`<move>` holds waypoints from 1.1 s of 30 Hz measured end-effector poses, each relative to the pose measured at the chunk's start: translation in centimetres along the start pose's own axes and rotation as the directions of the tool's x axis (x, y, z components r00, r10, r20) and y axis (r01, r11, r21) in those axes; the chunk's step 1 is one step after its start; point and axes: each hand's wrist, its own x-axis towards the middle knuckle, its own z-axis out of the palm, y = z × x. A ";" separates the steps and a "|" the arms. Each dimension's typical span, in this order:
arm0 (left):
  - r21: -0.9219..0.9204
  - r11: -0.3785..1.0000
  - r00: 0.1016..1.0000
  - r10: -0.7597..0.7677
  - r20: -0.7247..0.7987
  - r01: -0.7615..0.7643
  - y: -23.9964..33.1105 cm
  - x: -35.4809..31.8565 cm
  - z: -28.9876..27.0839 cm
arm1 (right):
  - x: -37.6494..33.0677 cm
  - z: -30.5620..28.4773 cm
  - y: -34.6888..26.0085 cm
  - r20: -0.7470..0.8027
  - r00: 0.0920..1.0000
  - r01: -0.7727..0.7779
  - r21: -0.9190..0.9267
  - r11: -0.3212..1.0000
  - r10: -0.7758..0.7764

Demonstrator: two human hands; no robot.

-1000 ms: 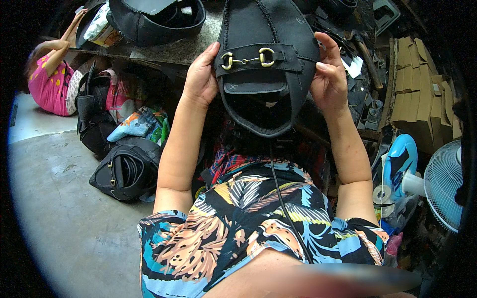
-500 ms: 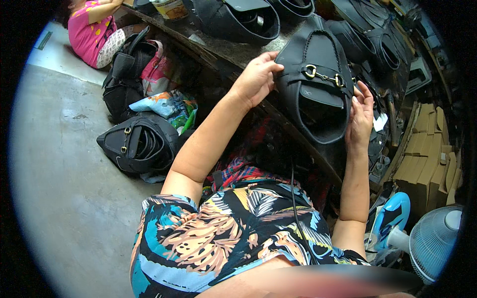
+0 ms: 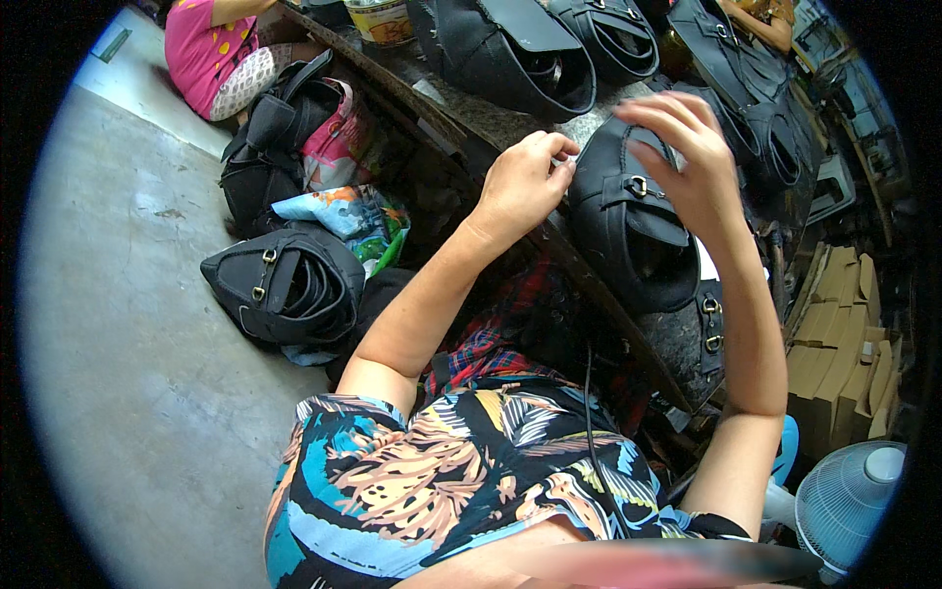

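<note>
A black shoe upper (image 3: 613, 231) with a gold metal bit across its strap rests at the near edge of the workbench, its opening facing me. Beside its left edge my left hand (image 3: 525, 187) is closed, thumb and fingertips pinched together. Whatever lies between those fingertips is too small to make out. Above the upper's right side and far end hovers my right hand (image 3: 692, 147), fingers apart, slightly blurred and holding nothing. It hides part of the upper and its bit. A black strap piece with gold rings (image 3: 711, 324) lies to the right of the upper.
More black uppers (image 3: 500, 49) are stacked along the bench's far side. On the floor at left are a bundle of nested uppers (image 3: 285, 285) and bags. A person in pink (image 3: 206, 59) sits far left. Cardboard (image 3: 834, 344) and a fan (image 3: 849, 501) stand at right.
My right hand has let go of the upper's right edge and risen over it, fingers spreading. The upper has been lowered nearer the bench. My left fingers have drawn together at its left edge.
</note>
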 end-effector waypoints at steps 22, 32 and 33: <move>-0.880 -0.215 0.903 0.177 0.391 0.423 2.8 -2.8 -0.3 | -7.5 -10.6 -8.6 0.084 0.996 0.000 -0.080 0.997 0.007; -0.802 0.226 0.829 -0.055 0.556 0.553 4.0 -4.1 1.5 | -14.3 -6.8 -10.4 0.189 0.967 -0.180 0.026 0.983 0.172; -0.796 0.252 0.830 -0.062 0.554 0.550 3.9 -4.1 1.7 | -14.7 -6.3 -10.5 0.196 0.965 -0.183 0.034 0.982 0.173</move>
